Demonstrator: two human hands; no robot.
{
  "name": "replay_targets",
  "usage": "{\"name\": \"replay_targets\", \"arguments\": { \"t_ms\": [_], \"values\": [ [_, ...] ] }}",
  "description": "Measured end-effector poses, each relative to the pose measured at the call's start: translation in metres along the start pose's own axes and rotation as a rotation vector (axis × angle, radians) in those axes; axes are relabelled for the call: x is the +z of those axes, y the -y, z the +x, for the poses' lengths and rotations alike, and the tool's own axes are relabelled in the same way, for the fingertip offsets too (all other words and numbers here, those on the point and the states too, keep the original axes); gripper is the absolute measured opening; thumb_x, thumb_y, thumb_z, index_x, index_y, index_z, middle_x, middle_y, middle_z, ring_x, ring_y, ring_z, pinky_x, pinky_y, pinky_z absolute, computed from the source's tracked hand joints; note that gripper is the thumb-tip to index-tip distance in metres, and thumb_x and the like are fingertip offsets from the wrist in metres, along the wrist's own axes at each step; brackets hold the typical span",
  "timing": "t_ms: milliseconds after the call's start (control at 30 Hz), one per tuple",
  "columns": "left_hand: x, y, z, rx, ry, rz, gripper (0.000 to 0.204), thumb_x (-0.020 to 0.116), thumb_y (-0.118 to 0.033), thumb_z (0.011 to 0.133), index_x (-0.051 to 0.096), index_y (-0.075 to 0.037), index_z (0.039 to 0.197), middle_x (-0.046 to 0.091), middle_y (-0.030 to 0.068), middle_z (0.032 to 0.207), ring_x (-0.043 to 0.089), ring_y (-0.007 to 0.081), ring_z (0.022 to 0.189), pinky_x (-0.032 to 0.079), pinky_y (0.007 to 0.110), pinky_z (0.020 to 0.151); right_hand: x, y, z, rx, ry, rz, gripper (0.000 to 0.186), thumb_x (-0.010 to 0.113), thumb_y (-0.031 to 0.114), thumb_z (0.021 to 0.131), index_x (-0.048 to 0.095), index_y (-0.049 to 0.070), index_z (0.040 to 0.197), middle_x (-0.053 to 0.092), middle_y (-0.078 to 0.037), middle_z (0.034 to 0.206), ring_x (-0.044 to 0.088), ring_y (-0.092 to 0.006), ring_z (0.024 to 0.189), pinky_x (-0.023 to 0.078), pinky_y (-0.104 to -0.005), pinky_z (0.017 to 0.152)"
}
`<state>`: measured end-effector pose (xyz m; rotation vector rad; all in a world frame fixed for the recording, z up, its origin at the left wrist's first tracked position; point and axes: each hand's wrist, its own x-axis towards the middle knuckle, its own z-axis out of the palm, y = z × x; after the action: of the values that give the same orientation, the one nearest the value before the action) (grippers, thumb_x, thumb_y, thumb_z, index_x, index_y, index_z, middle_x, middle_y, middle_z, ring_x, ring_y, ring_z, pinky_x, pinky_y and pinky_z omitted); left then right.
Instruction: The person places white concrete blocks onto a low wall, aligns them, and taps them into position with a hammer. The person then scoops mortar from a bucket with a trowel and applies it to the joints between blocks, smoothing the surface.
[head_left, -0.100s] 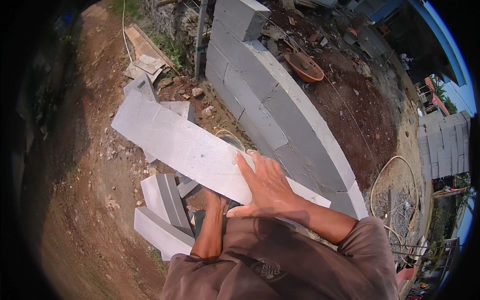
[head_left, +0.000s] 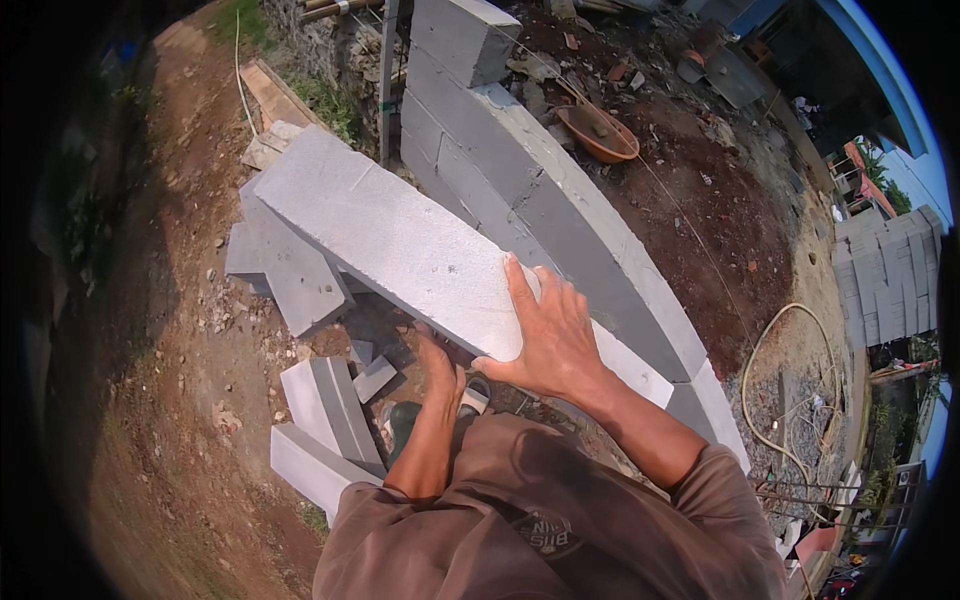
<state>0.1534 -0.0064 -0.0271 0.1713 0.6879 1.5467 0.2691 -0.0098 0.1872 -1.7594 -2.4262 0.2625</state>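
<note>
A long pale-grey lightweight concrete block (head_left: pixel 400 235) lies slantwise in front of me, held up off the ground. My right hand (head_left: pixel 552 335) grips it across its broad upper face near the right end, thumb on the near edge and fingers toward the far edge. Under the near edge is my left hand (head_left: pixel 438 365), holding the block from below; its fingertips are partly hidden by it. Just beyond the block curves a low wall (head_left: pixel 600 270) of the same grey blocks, bent by the lens, with one block (head_left: pixel 465 40) raised at its far end.
Loose blocks (head_left: pixel 295 265) lie stacked to the left. More blocks (head_left: pixel 335 400) and small offcuts (head_left: pixel 374 380) rest by my feet. Behind the wall are an orange tub (head_left: pixel 600 135), reddish soil, a hose (head_left: pixel 745 385) and a tall stack of blocks (head_left: pixel 890 275). A string runs beyond the wall.
The held block has moved away from my body, and its left end has swung farther up. Both hands moved with it, uncovering the loose blocks at left and my feet.
</note>
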Motion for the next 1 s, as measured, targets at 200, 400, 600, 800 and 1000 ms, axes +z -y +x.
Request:
{"name": "replay_targets", "arguments": {
  "t_ms": [200,400,600,800,1000],
  "values": [
    [0.081,0.039,0.026,-0.332,0.414,0.165,0.071,0.051,-0.06,0.085,0.035,-0.009,0.132,0.052,0.0121,0.12,0.053,0.0259,0.109,0.044,0.043,0.09,-0.086,-0.055,-0.022,0.202,-0.185,-0.062,0.1,0.077,0.034,0.054,0.032,0.01,0.14,0.038,-0.028,0.125,0.041,-0.0423,0.115,0.033,-0.0476,0.097],
    [0.208,0.056,0.042,-0.296,0.703,0.175,0.058,0.059,-0.054,0.084,0.046,-0.009,0.117,0.055,0.0033,0.104,0.057,0.0169,0.098,0.045,0.038,0.088,-0.187,-0.05,-0.029,0.3,-0.366,-0.264,0.095,0.078,0.028,0.048,0.041,0.015,0.136,0.042,-0.023,0.121,0.045,-0.0391,0.112,0.038,-0.0459,0.095],
    [0.359,0.082,0.054,-0.131,0.437,0.26,0.137,0.069,-0.073,0.058,-0.006,0.005,0.142,0.005,0.0257,0.148,0.006,0.033,0.14,0.014,0.041,0.113,-0.249,-0.105,-0.01,0.125,-0.647,-0.338,0.088,0.074,0.024,0.049,0.046,0.013,0.132,0.05,-0.016,0.114,0.054,-0.0311,0.102,0.046,-0.0403,0.086],
    [0.403,0.148,0.081,-0.201,0.151,0.353,0.143,0.07,-0.075,0.053,-0.005,0.012,0.138,0.014,0.0281,0.144,0.016,0.0353,0.137,0.013,0.04,0.113,-0.263,-0.193,0.015,0.15,-0.616,-0.483,0.084,0.072,0.033,0.053,0.046,0.014,0.131,0.052,-0.018,0.106,0.054,-0.0347,0.098,0.046,-0.041,0.087],
    [0.386,0.172,0.092,-0.453,0.248,0.298,0.104,0.062,-0.074,0.065,0.041,0.011,0.122,0.053,0.022,0.117,0.05,0.031,0.111,0.038,0.044,0.099,-0.236,-0.258,0.047,0.246,-0.414,-0.422,0.085,0.07,0.041,0.054,0.046,0.015,0.132,0.052,-0.021,0.107,0.054,-0.0375,0.102,0.044,-0.0458,0.089]
  ]
}}
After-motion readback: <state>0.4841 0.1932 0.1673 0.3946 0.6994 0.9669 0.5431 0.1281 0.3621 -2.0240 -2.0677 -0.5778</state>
